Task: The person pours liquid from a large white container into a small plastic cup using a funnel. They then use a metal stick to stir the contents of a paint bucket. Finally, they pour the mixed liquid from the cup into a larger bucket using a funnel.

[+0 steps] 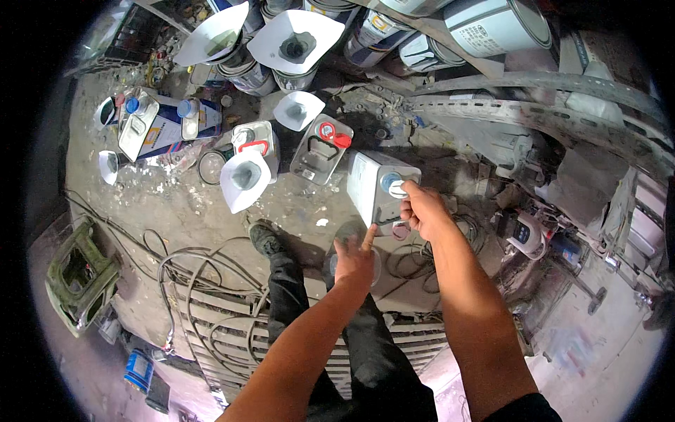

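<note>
A white rectangular metal can [366, 182] stands in front of me. My right hand [420, 206] has its fingers closed on the white pull spout [397, 188] in the can's blue collar. My left hand [355, 257] has its index finger stretched toward the can's near lower corner, possibly touching it, with fingers apart. A clear plastic container [374, 271] lies beneath that hand, partly hidden; contact is unclear. Left of the white can stands a metal can with a red cap [341, 138], and another with a white paper funnel [245, 178] at it.
Blue-white cans [165, 130] stand at the left, and funnels [295, 39] on tins at the back. Metal rails [534, 112] and clutter fill the right. Hoses [190, 260] lie over a floor grate [218, 323]. A green vehicle door [81, 302] is at far left.
</note>
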Motion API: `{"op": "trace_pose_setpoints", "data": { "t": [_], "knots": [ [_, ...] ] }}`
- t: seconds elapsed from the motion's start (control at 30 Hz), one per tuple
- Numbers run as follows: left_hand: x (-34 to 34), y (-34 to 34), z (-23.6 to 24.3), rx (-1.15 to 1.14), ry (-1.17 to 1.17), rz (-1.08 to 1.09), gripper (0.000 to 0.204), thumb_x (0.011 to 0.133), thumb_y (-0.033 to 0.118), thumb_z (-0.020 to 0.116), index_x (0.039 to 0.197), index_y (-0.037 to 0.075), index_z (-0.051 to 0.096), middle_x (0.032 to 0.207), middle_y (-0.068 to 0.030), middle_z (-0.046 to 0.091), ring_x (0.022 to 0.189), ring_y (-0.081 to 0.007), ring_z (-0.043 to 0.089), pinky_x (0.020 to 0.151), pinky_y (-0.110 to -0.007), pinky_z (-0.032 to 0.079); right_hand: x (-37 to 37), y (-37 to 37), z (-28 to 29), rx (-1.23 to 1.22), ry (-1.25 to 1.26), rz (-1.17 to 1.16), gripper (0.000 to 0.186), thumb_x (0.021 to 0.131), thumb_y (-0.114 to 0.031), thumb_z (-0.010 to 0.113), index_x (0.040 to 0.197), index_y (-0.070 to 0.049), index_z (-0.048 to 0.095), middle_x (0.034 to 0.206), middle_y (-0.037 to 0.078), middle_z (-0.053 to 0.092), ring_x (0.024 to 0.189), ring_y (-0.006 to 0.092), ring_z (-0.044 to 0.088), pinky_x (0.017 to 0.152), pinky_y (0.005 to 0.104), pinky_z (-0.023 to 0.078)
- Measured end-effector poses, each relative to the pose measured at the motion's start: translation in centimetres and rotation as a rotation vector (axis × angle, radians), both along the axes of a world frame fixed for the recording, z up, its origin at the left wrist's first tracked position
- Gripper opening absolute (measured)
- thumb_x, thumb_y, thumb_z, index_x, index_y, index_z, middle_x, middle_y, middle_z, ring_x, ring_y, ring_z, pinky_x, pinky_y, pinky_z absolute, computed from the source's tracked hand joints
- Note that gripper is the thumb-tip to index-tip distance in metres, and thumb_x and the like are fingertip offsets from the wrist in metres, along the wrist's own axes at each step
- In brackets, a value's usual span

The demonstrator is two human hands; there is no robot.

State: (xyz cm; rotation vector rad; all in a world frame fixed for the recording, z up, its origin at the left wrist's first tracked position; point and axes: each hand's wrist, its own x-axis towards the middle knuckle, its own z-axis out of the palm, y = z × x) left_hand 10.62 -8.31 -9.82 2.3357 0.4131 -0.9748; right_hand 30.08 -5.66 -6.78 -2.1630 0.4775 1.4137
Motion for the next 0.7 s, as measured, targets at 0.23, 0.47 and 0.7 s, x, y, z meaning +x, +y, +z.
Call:
{"op": "trace_pose_setpoints", "data": {
  "t": [0.23,0.47,0.7],
  "knots": [
    [0.5,0.6,0.6,-0.043,0.080,-0.058,0.046,0.092,0.023,0.053,0.136,0.008,0.047,0.157,-0.0075,-0.008,0.136,-0.0309,0.029,0.103,-0.066,0.027,0.4,1.0,-0.4,-0.123,-0.658,1.268,0.024,0.075,-0.017,0.066,0.090,-0.001,0.055,0.085,0.013,0.060,0.073,0.0347,0.061,0.068,0.0434,0.049],
    [0.1,1.1,0.9,-0.081,0.031,0.001,0.046,0.091,0.020,0.053,0.135,0.007,0.047,0.157,-0.0060,-0.005,0.136,-0.0300,0.029,0.102,-0.065,0.029,0.5,4.1,4.4,0.025,-0.722,1.219,0.034,0.076,-0.018,0.068,0.100,0.000,0.052,0.102,0.021,0.059,0.092,0.0406,0.060,0.077,0.0470,0.049],
    [-4.0,1.7,-0.5,-0.111,-0.250,0.033,0.054,0.087,0.018,0.055,0.137,0.007,0.040,0.156,-0.0132,0.007,0.136,-0.0328,0.029,0.104,-0.060,0.031,0.2,8.6,-1.8,0.271,-0.630,1.159,0.031,0.075,-0.019,0.071,0.096,-0.001,0.057,0.086,0.019,0.065,0.081,0.0358,0.064,0.072,0.0415,0.048]
  ]
}}
